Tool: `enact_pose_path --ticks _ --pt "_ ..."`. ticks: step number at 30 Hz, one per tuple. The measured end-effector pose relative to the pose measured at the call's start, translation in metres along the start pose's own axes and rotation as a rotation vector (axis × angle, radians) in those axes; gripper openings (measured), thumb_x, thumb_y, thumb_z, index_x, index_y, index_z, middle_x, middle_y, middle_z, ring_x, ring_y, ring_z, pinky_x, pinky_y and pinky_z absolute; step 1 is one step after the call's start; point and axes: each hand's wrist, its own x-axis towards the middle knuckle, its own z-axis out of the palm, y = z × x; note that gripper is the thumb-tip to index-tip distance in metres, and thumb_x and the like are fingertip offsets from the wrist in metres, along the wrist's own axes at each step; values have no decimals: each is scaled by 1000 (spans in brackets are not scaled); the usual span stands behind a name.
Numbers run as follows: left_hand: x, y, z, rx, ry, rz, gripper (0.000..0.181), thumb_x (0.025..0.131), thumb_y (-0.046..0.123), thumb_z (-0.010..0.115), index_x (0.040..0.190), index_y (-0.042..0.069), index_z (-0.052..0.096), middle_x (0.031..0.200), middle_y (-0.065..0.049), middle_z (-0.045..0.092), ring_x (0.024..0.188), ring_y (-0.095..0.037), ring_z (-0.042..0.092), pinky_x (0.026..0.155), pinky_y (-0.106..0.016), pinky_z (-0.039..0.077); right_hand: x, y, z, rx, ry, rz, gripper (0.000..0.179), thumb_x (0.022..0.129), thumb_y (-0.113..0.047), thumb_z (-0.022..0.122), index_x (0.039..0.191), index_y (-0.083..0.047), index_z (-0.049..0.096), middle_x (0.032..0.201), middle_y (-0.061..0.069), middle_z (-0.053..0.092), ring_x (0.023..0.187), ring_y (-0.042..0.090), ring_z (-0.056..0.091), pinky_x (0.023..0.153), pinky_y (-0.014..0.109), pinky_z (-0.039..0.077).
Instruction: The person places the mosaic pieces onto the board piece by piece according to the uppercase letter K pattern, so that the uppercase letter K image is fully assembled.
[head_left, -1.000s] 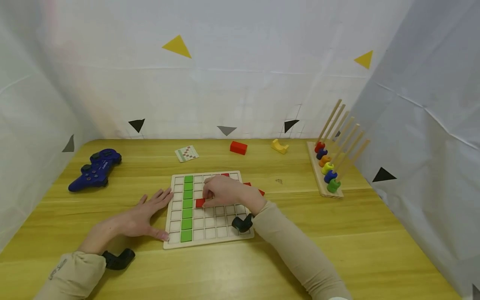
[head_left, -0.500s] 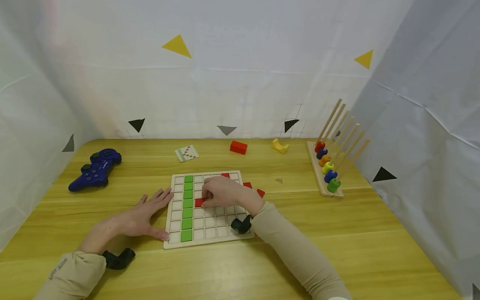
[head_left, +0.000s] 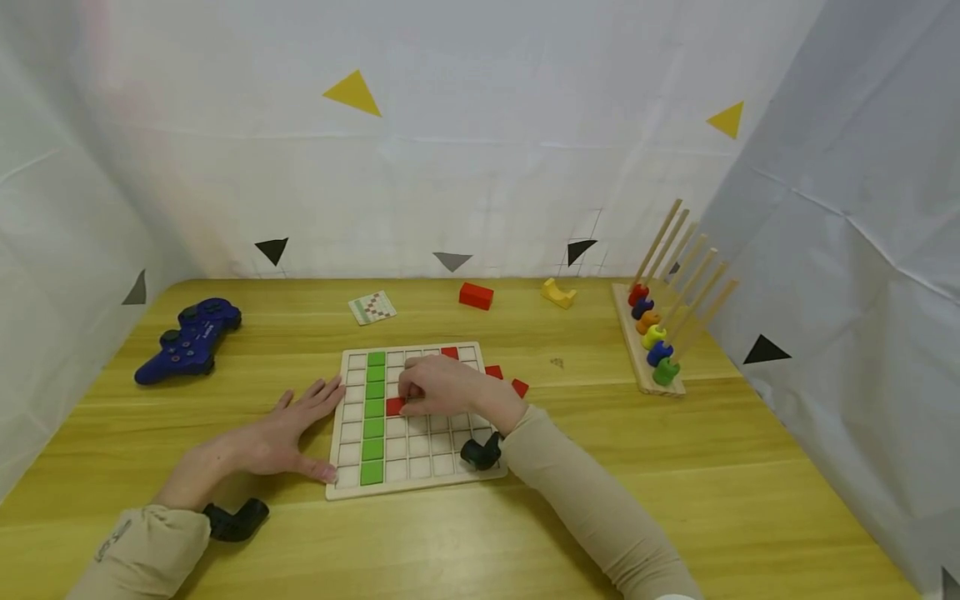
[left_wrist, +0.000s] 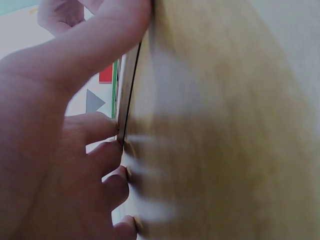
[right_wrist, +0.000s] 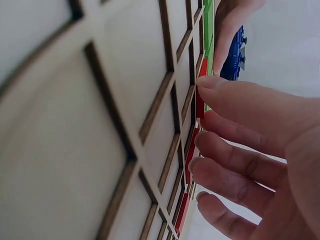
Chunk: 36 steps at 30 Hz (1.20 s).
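A wooden grid board (head_left: 421, 468) lies on the table, with a column of green tiles (head_left: 372, 428) near its left side. My right hand (head_left: 452, 387) is over the board, thumb and index finger pinching a red tile (head_left: 394, 407) just right of the green column. The right wrist view shows the thumb on that red tile (right_wrist: 201, 102), with other red tiles (right_wrist: 191, 155) beyond. Spread along the board's left edge, my left hand (head_left: 288, 432) touches it with thumb and fingertips. Another red tile (head_left: 449, 353) sits in the top row.
Two red tiles (head_left: 520, 388) lie by the board's right edge. Behind stand a pattern card (head_left: 372, 307), a red block (head_left: 476, 296) and a yellow arched block (head_left: 558, 292). A blue game controller (head_left: 191, 340) is left; a peg rack (head_left: 647, 354) with coloured beads is right.
My right hand has shifted slightly left with the red tile, closer to the green column. The left hand stays in place at the board's edge.
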Motion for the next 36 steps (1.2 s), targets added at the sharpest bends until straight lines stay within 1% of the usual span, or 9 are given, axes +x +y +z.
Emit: enact_pose_path --ticks 6,13,17,20,24,27,29,31,36 --pt "0 0 1 8 9 5 118 77 55 80 159 -1 16 166 -23 2 151 -49 -4 114 -72 -8 1 0 2 -7 -3 -7 20 94 -33 71 103 -14 71 91 -4 59 81 10 53 73 18 43" --pt "-1 1 0 6 2 -7 118 77 56 79 159 0 15 167 -23 2 151 -49 -5 114 -72 -9 0 2 0 29 0 -27 22 94 -32 71 106 -14 71 92 -5 59 82 9 54 75 18 45" --pt "-1 2 0 4 -1 -8 117 78 56 79 159 1 15 167 -22 1 151 -48 -6 114 -71 -9 -5 3 -9 74 14 -16 27 95 -32 70 114 -12 70 96 -4 62 84 9 55 78 20 47" --pt "-1 2 0 6 -3 -10 117 78 55 79 159 0 15 167 -22 1 151 -48 -6 114 -71 -10 -10 5 -17 107 25 -3 34 95 -31 69 122 -10 67 98 -1 63 82 10 54 77 22 46" --pt "0 2 -1 5 -1 -6 117 78 54 79 159 0 15 167 -23 1 151 -49 -5 114 -71 -9 -21 13 -25 154 51 16 45 96 -31 69 132 -7 60 96 0 62 83 14 55 75 24 46" --pt "0 2 0 4 1 -6 117 78 54 80 159 0 15 167 -23 2 151 -49 -5 115 -71 -9 -32 23 -29 173 70 16 47 96 -29 69 135 -4 57 100 2 63 86 15 58 77 26 49" --pt "0 2 0 1 4 -2 117 78 53 80 159 0 15 167 -23 2 151 -49 -5 114 -71 -8 -40 31 -31 179 78 13 46 96 -26 69 133 -3 57 104 7 64 87 17 59 78 27 50" --pt "0 1 0 4 6 -3 117 78 54 80 159 0 16 167 -23 2 151 -49 -5 115 -71 -9 -50 40 -33 190 76 29 42 96 -25 69 130 -2 60 107 10 63 87 17 59 78 27 50" --pt "0 1 0 -2 10 3 117 78 54 80 159 0 16 166 -23 3 151 -50 -4 114 -71 -8 -72 63 -33 203 75 92 33 95 -24 70 120 -3 66 106 9 63 87 20 60 77 28 51"
